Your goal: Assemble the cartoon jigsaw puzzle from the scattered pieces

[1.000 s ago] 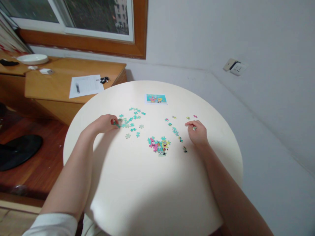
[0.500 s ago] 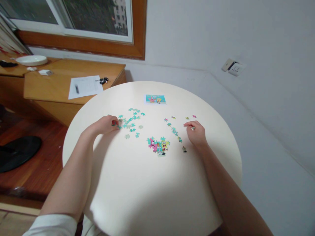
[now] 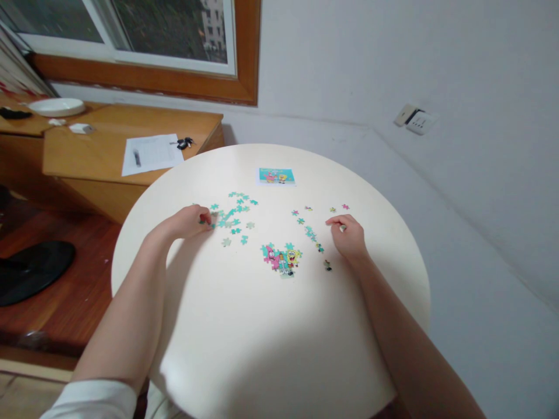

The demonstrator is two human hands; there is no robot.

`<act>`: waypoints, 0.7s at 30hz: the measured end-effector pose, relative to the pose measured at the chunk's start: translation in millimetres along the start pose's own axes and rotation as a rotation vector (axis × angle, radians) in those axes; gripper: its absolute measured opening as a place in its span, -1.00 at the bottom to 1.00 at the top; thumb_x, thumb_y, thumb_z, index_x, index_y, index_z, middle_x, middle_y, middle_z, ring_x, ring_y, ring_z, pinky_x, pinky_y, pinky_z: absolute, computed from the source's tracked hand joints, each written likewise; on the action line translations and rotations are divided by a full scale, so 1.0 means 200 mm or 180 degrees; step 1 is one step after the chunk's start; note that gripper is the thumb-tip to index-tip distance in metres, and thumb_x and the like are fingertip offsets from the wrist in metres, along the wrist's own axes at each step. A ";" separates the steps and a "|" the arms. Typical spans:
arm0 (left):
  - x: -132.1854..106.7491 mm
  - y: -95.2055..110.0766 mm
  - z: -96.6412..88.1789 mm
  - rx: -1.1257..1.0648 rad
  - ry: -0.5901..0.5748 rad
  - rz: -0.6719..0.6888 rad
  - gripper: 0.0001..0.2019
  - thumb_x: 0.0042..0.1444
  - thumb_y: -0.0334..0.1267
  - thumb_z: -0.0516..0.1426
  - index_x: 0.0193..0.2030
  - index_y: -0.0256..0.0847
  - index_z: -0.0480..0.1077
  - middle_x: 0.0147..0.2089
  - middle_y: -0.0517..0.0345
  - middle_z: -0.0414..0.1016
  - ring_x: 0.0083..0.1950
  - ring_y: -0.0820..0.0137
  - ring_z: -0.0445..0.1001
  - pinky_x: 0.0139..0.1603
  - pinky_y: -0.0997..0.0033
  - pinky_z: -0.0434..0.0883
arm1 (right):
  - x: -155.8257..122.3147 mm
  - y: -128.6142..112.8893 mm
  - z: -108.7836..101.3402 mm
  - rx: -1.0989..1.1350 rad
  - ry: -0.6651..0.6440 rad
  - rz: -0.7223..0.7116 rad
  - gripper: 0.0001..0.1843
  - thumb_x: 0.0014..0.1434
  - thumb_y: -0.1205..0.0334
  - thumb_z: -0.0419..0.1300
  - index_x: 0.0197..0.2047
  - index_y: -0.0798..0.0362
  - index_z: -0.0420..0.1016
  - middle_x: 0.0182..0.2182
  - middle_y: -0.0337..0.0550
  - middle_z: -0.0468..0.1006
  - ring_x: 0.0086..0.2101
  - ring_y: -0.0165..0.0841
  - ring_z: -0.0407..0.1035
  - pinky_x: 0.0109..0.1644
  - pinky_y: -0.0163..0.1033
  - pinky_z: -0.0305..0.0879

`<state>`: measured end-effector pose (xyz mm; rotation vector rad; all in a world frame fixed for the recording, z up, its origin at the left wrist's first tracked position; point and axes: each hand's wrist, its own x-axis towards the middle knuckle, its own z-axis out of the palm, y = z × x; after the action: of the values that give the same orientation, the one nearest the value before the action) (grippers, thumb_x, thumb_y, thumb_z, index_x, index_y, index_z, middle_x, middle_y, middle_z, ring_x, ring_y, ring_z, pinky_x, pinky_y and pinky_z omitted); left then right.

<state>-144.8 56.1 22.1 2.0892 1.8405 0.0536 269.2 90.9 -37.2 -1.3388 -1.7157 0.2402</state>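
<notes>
My left hand (image 3: 190,222) is at the left edge of a loose cluster of teal and pale jigsaw pieces (image 3: 236,222), its fingers bent together on a puzzle piece that they mostly cover. Resting on the table at the right, my right hand (image 3: 349,237) has its fingers curled and the index finger reaching left. A small pale patch shows in the gap of those fingers; I cannot make out what it is. Between the hands lies a partly joined jigsaw (image 3: 282,259) with pink and yellow cartoon figures. A slanting row of loose pieces (image 3: 311,234) runs just left of my right hand.
All this lies on a round white table (image 3: 244,337). A picture card (image 3: 276,176) is near its far edge. Two stray pieces (image 3: 345,206) lie beyond my right hand. Behind left, a wooden desk (image 3: 100,151) holds a paper sheet (image 3: 151,156), keys (image 3: 186,142) and a white dish (image 3: 56,107).
The fingers of my left hand have shifted very slightly at the edge of the cluster. My right hand and the joined jigsaw stay in place.
</notes>
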 end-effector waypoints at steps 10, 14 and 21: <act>-0.02 0.04 -0.01 -0.0009 0.0094 -0.0070 -0.80 -0.15 -0.13 0.09 -0.44 -0.20 0.41 -0.37 0.08 0.52 -0.39 0.34 0.41 -0.40 0.44 0.27 | 0.00 -0.01 -0.01 -0.0115 -0.0077 0.0013 -0.77 -0.07 0.37 0.01 -0.50 0.05 0.50 -0.44 -0.13 0.53 -0.37 -0.32 0.36 -0.19 -0.17 0.30; -0.02 0.06 -0.01 -0.0187 0.0178 -0.0037 -0.83 -0.18 -0.19 0.07 -0.46 -0.20 0.40 -0.42 0.11 0.49 -0.42 0.36 0.39 -0.44 0.45 0.24 | 0.00 -0.02 -0.01 -0.0085 -0.0070 0.0035 -0.77 -0.07 0.37 0.01 -0.50 0.05 0.50 -0.43 -0.13 0.52 -0.38 -0.33 0.36 -0.21 -0.18 0.30; -0.04 0.18 -0.03 -0.0891 0.0400 0.0330 -0.74 -0.07 -0.09 0.09 -0.38 -0.25 0.43 -0.49 0.15 0.45 -0.46 0.41 0.34 -0.41 0.46 0.25 | 0.00 -0.10 -0.01 0.0041 -0.0146 -0.0015 -0.78 -0.05 0.37 0.02 -0.49 0.05 0.49 -0.44 -0.13 0.50 -0.41 -0.34 0.33 -0.21 -0.17 0.32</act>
<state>-111.9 47.2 39.0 2.0191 1.6787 0.4516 258.2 81.4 -23.6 -1.3288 -1.7525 0.2807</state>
